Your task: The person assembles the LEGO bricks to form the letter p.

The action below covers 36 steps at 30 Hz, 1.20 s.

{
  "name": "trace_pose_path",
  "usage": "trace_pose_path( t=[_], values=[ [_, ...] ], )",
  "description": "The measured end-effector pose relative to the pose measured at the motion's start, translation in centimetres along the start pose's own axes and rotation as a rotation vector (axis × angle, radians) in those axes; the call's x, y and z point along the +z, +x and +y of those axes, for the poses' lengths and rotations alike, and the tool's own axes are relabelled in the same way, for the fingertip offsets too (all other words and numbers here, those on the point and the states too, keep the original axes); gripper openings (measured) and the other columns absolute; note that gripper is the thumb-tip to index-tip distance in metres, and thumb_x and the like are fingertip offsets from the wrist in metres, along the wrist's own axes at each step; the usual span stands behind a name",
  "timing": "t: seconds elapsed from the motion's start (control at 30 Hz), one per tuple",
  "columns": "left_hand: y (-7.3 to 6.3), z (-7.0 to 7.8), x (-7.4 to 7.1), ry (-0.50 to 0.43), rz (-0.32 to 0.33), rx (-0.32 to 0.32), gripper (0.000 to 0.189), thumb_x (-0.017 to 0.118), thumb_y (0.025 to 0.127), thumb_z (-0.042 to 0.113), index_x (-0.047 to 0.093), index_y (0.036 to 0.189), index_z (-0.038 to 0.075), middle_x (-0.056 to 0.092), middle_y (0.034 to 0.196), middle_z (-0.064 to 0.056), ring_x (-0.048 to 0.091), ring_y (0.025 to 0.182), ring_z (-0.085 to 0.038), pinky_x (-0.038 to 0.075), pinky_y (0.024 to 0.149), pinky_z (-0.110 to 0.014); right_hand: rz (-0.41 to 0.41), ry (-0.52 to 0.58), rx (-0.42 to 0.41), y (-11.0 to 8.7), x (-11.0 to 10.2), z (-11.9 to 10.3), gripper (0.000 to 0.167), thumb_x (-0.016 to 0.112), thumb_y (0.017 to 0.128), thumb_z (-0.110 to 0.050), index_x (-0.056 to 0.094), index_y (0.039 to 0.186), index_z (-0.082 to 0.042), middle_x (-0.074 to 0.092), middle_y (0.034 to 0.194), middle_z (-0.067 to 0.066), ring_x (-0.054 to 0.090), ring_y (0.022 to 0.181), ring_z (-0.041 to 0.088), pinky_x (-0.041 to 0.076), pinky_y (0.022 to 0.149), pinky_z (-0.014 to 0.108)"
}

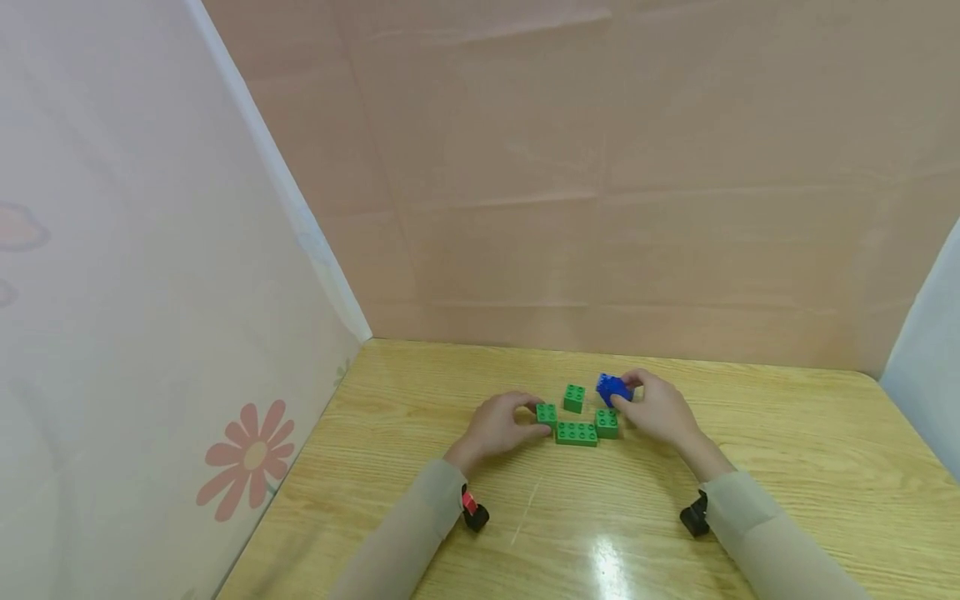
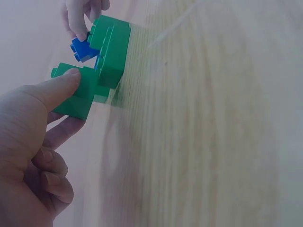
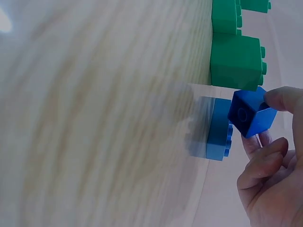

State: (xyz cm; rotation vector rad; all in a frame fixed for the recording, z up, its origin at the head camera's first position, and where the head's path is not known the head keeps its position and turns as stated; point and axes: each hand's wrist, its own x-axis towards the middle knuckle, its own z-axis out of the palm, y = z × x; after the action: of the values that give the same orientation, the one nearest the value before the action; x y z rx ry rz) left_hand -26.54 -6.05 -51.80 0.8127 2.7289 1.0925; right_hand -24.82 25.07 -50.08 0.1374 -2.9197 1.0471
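My left hand (image 1: 501, 427) pinches a small square green brick (image 2: 80, 97) between thumb and fingers, at the left end of a long green brick (image 1: 577, 433). My right hand (image 1: 662, 410) pinches a small blue brick (image 3: 253, 111). That brick is tilted, and the right wrist view shows its hollow underside. Behind it a second blue brick (image 3: 218, 130) rests on the table, partly covered in the head view. A square green brick (image 1: 606, 423) stands at the long brick's right end. Another square green brick (image 1: 574, 398) sits farther back, between the hands.
The wooden table (image 1: 420, 375) ends at a brown-covered wall (image 1: 480, 208) at the back. On the left stands a pale sheet (image 1: 150, 250) with a flower print. Black wrist devices show below both sleeves, and light glares off the table's front.
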Motion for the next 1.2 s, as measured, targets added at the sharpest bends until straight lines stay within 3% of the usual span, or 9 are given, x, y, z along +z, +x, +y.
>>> trace_pose_path(
  t=[0.1, 0.27, 0.47, 0.8, 0.97, 1.1, 1.2],
  values=[
    [-0.4, 0.3, 0.2, 0.005, -0.007, -0.003, 0.042, 0.080, 0.091, 0.047, 0.073, 0.128, 0.027, 0.068, 0.115, 0.021, 0.061, 0.122, -0.011, 0.045, 0.107, -0.044, 0.006, 0.021, 0.005, -0.3, -0.2, 0.2, 0.050, 0.070, 0.099, -0.037, 0.059, 0.133, -0.002, 0.066, 0.125, 0.020, 0.063, 0.089, 0.031, 0.050, 0.075, 0.046],
    [-1.2, 0.9, 0.7, 0.011, -0.026, 0.017, 0.046, 0.079, 0.091, 0.051, 0.072, 0.129, 0.027, 0.068, 0.115, 0.022, 0.060, 0.122, -0.009, 0.045, 0.107, -0.042, 0.015, 0.061, 0.009, -0.6, -0.4, 0.5, 0.054, 0.069, 0.100, -0.039, 0.056, 0.136, -0.002, 0.066, 0.124, 0.020, 0.049, 0.061, 0.021, 0.040, 0.056, 0.036],
    [-1.9, 1.6, 1.0, 0.026, -0.029, 0.043, 0.047, 0.079, 0.090, 0.052, 0.072, 0.129, 0.027, 0.068, 0.114, 0.023, 0.061, 0.120, -0.007, 0.047, 0.105, -0.038, 0.034, 0.087, -0.006, -1.1, -0.6, 0.7, 0.056, 0.068, 0.100, -0.041, 0.055, 0.138, -0.002, 0.068, 0.115, 0.017, 0.048, 0.054, 0.018, 0.039, 0.047, 0.032],
    [-2.7, 2.6, 1.7, 0.042, -0.051, 0.097, 0.047, 0.079, 0.090, 0.054, 0.073, 0.128, 0.027, 0.067, 0.116, 0.024, 0.061, 0.118, -0.004, 0.047, 0.104, -0.035, 0.061, 0.098, -0.033, -1.8, -1.2, 0.3, 0.055, 0.069, 0.100, -0.043, 0.057, 0.135, -0.003, 0.067, 0.122, 0.018, 0.042, 0.051, 0.014, 0.036, 0.044, 0.030],
    [-2.8, 2.9, 2.3, 0.038, -0.054, 0.129, 0.047, 0.078, 0.090, 0.053, 0.072, 0.128, 0.028, 0.067, 0.116, 0.025, 0.062, 0.116, -0.003, 0.049, 0.100, -0.032, 0.061, 0.150, -0.036, -2.4, -1.7, -0.5, 0.056, 0.070, 0.099, -0.043, 0.057, 0.136, -0.003, 0.065, 0.126, 0.018, 0.045, 0.054, 0.018, 0.037, 0.044, 0.030],
    [-2.8, 3.1, 2.6, 0.036, -0.063, 0.143, 0.046, 0.078, 0.090, 0.053, 0.073, 0.128, 0.028, 0.067, 0.113, 0.025, 0.062, 0.114, -0.002, 0.050, 0.097, -0.028, 0.066, 0.182, -0.049, -2.8, -1.9, -1.0, 0.056, 0.070, 0.100, -0.044, 0.058, 0.136, -0.004, 0.063, 0.132, 0.018, 0.063, 0.084, 0.030, 0.047, 0.063, 0.030],
    [-2.8, 3.3, 2.8, 0.049, -0.071, 0.153, 0.046, 0.078, 0.090, 0.053, 0.073, 0.128, 0.028, 0.067, 0.111, 0.025, 0.062, 0.113, -0.001, 0.050, 0.096, -0.027, 0.063, 0.213, -0.062, -3.1, -1.9, -1.4, 0.052, 0.071, 0.099, -0.042, 0.059, 0.134, -0.005, 0.063, 0.132, 0.017, 0.063, 0.099, 0.033, 0.049, 0.073, 0.032]
  ],
)
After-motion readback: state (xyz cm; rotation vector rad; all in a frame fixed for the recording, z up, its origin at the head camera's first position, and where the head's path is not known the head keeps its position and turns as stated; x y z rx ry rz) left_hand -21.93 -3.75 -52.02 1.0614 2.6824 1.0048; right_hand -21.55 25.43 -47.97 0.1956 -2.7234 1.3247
